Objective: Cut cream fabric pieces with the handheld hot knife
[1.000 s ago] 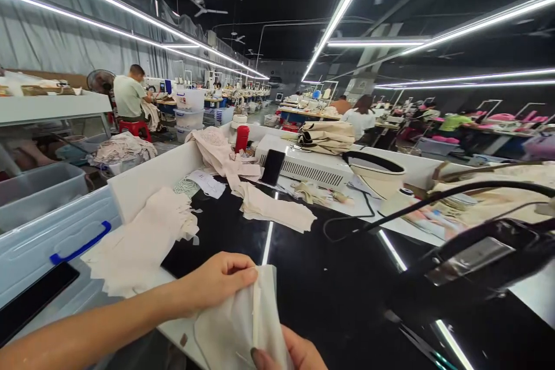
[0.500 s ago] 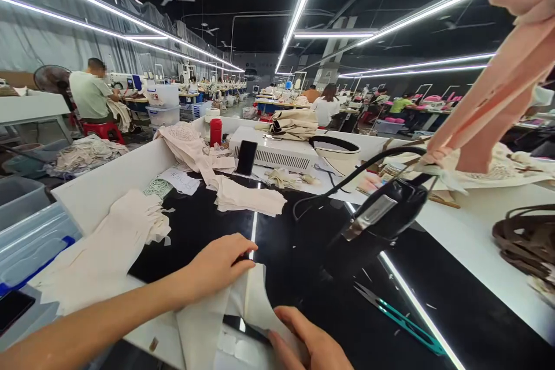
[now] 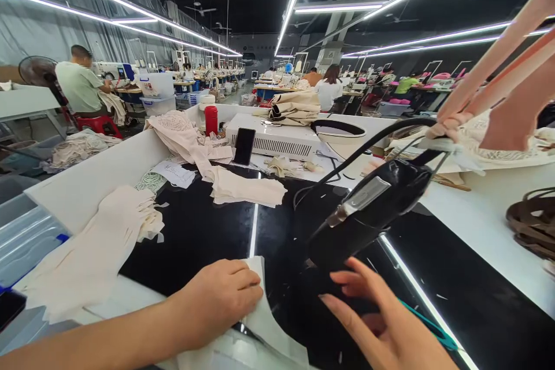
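Note:
My left hand [image 3: 228, 298] has its fingers bent together, pressing on an off-white fabric piece [image 3: 277, 329] at the front of the black tabletop. A curved edge of that piece runs down to the right of the fingers. My right hand [image 3: 377, 318] is empty, its thumb and fingers apart, just below a black handheld device [image 3: 368, 208] with a metal plate on its side. Pink cloth strips [image 3: 489, 63] and a cable are tied to the device's upper end. Thread snips with teal handles [image 3: 433, 326] lie partly hidden behind my right hand.
Stacked cream fabric pieces [image 3: 93, 251] lie at the left, and more cut pieces [image 3: 247, 187] farther back. A phone [image 3: 244, 146] leans on a white vented box [image 3: 277, 136]. A red bottle [image 3: 211, 120] stands behind. Brown straps [image 3: 531, 222] lie right. Other people sit at sewing machines beyond.
My right hand has left the fabric piece and moved right and up toward the black device, its fingers opening. My left hand has shifted slightly down and curled over the fabric.

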A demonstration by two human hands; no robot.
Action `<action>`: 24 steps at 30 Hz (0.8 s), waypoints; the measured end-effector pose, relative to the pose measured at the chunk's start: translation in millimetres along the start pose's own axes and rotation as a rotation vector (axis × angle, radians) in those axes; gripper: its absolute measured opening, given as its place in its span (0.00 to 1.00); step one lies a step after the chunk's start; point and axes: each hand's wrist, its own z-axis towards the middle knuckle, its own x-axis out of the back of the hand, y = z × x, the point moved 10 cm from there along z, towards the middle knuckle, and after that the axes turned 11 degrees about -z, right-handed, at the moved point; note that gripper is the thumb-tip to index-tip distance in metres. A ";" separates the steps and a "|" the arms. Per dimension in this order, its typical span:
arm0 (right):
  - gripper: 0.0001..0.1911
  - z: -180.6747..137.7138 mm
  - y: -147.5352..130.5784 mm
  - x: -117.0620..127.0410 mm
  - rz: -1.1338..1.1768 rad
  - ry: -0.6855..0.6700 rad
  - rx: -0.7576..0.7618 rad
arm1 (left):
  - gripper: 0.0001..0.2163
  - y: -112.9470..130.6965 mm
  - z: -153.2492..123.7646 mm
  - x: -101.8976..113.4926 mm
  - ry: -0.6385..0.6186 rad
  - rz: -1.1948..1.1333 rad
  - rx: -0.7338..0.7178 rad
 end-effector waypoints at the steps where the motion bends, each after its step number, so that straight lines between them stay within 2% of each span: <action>1: 0.37 9.1 -3.2 7.3 0.057 0.033 0.027 | 0.06 0.8 -0.3 0.5 0.004 -0.004 0.000; 3: 0.40 25.0 -20.6 18.8 0.228 0.095 0.124 | 0.06 2.8 -0.7 2.1 0.014 -0.016 -0.003; 6: 0.39 40.9 -59.3 25.5 0.489 0.125 0.270 | 0.06 6.7 -1.1 2.6 0.015 -0.032 -0.013; 9: 0.32 47.8 -87.6 34.6 0.710 0.231 0.328 | 0.04 11.5 -1.1 1.2 0.003 -0.038 -0.034; 12: 0.25 49.6 -97.7 36.9 0.841 0.305 0.301 | 0.04 15.2 0.9 2.4 0.017 -0.045 -0.048; 15: 0.21 47.8 -104.8 32.4 0.856 0.303 0.310 | 0.05 18.4 5.4 7.4 0.076 -0.056 -0.069; 20: 0.21 46.8 -111.8 13.8 0.918 0.275 0.333 | 0.06 20.7 10.8 13.6 0.203 0.003 -0.092; 24: 0.21 52.1 -112.7 -3.1 0.995 0.280 0.325 | 0.08 20.7 7.4 10.1 0.238 0.063 -0.095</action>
